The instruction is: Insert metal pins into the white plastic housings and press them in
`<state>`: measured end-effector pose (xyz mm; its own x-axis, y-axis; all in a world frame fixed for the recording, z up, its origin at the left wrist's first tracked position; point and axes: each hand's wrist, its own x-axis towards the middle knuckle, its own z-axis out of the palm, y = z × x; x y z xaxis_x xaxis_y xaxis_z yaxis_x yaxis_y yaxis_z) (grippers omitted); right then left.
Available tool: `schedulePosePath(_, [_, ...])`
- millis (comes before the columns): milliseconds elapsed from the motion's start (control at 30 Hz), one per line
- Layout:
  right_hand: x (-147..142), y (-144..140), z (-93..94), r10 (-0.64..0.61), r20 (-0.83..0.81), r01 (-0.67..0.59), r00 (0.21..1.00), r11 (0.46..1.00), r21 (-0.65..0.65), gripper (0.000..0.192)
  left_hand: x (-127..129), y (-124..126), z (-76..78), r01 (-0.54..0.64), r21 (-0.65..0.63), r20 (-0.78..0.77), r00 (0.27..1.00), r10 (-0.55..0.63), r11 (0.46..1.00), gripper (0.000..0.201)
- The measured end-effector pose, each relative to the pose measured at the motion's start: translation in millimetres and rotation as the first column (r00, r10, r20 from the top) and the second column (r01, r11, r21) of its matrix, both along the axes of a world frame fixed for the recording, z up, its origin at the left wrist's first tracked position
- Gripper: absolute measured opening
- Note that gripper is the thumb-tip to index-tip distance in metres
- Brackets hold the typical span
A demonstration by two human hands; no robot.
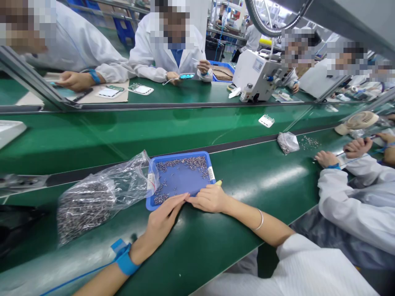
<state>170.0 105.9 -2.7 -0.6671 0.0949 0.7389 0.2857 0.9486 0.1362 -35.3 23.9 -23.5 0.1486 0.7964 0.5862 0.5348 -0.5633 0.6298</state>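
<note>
A shallow blue tray (182, 181) holds many small metal screws (197, 163), heaped along its far side and at its left. My left hand (163, 216) is at the tray's near edge, its fingers long and pressed together toward the tips. Those tips meet the fingers of my right hand (211, 198), which is closed at the near right corner. A yellow object (219, 182) pokes out behind the right knuckles; most of it is hidden. What lies between the fingertips cannot be made out. Left of the tray, a clear plastic bag (89, 203) full of screws overlaps its rim.
A blue wrist strap (126, 259) with a cord is on my left wrist. Beyond the tray runs a green belt (185, 127) carrying a white part (266, 120). Rightward are a smaller screw bag (288, 142) and a co-worker's hands (327, 159). Other people sit opposite.
</note>
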Motion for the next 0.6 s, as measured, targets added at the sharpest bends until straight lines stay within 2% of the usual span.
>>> schedulePosePath(133, [-1.0, -0.4, 1.4, -0.048, 0.025, 0.047, 0.999, 0.999, 0.006, 0.011, 1.3, 1.0, 7.4, -0.074, -0.074, -0.006, 0.997, 0.074, 0.994, 0.019])
schedulePosePath(233, [-2.9, -1.6, 1.1, -0.109, 0.06, 0.11, 0.992, 0.994, -0.01, 0.012, 1.5, 0.2, 8.3, -0.14, -0.08, -0.031, 0.99, 0.138, 0.987, 0.02])
schedulePosePath(333, [-4.5, -2.2, -1.1, -0.151, 0.079, 0.153, 0.985, 0.988, -0.018, 0.012, 3.2, 0.7, 8.2, -0.133, -0.067, -0.069, 0.989, 0.129, 0.989, 0.021])
schedulePosePath(433, [-5.0, -2.0, -3.7, -0.187, 0.086, 0.189, 0.979, 0.982, -0.021, 0.012, 7.5, 2.8, 7.8, -0.08, -0.049, -0.23, 0.971, 0.067, 0.996, 0.032])
schedulePosePath(533, [-5.1, -1.6, -4.9, -0.218, 0.09, 0.221, 0.972, 0.975, -0.029, 0.014, 12.4, 4.4, 7.2, -0.025, 0.007, -0.417, 0.908, 0.026, 1.0, 0.048])
schedulePosePath(600, [-5.3, -1.7, -4.6, -0.231, 0.096, 0.236, 0.968, 0.971, -0.038, 0.015, 14.4, 4.7, 7.2, -0.014, 0.018, -0.47, 0.882, 0.021, 1.0, 0.058])
